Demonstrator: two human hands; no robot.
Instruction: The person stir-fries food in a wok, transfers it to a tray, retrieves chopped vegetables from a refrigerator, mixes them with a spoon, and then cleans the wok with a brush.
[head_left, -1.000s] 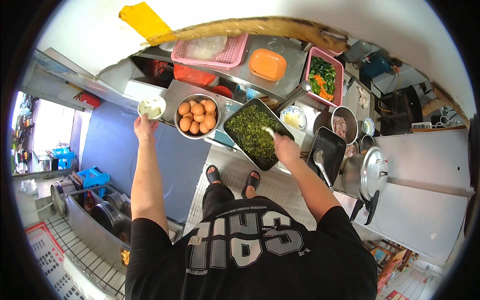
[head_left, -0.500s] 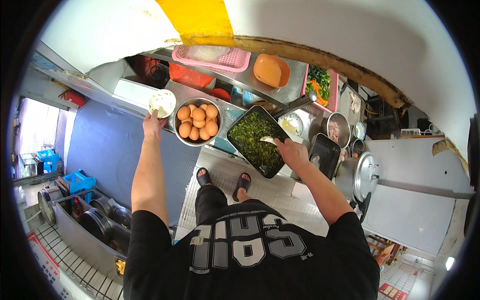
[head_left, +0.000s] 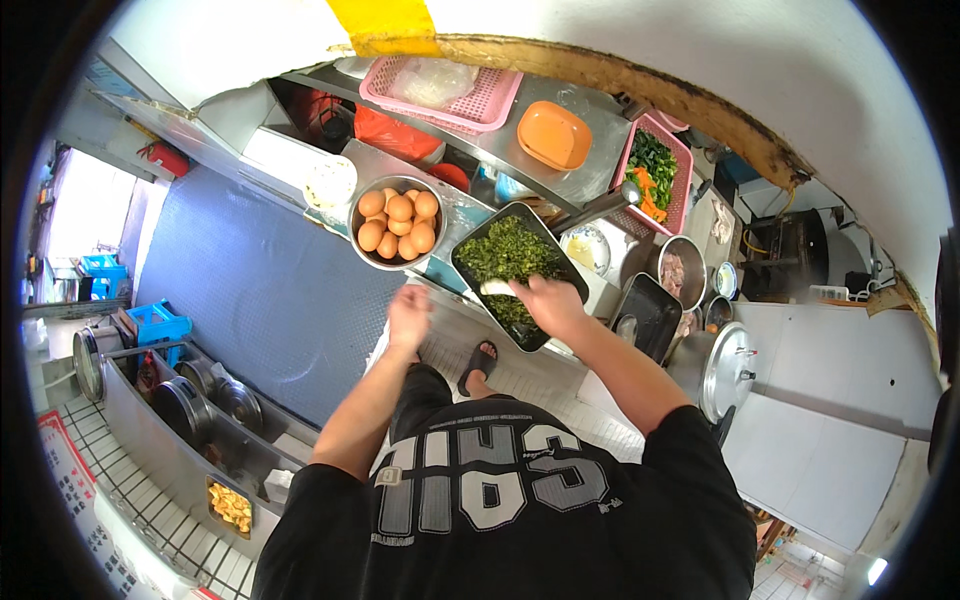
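My right hand (head_left: 550,305) grips a white spoon (head_left: 497,288) over a black rectangular tray (head_left: 562,256). Chopped dark-green leaves (head_left: 512,250) fill much of that tray, and the spoon's bowl is just above or in them. My left hand (head_left: 408,318) hangs in front of the counter edge, below a steel bowl (head_left: 398,267) of brown eggs (head_left: 400,208). Motion smears its fingers, and nothing shows plainly in it. At the counter's left end stands a round white tub (head_left: 330,182) with whitish contents, apart from both hands.
Behind are pink baskets (head_left: 490,105), one with greens and carrot pieces (head_left: 652,175), and an orange dish (head_left: 555,135). A ladle-like handle (head_left: 605,203) reaches toward the tray. To the right stand a plate (head_left: 585,248), a meat bowl (head_left: 675,272), a black tray (head_left: 650,315) and a pressure cooker (head_left: 725,372).
My left hand has let go of the white tub and drawn back toward my body, to the right. My right hand has shifted the spoon left and nearer over the greens.
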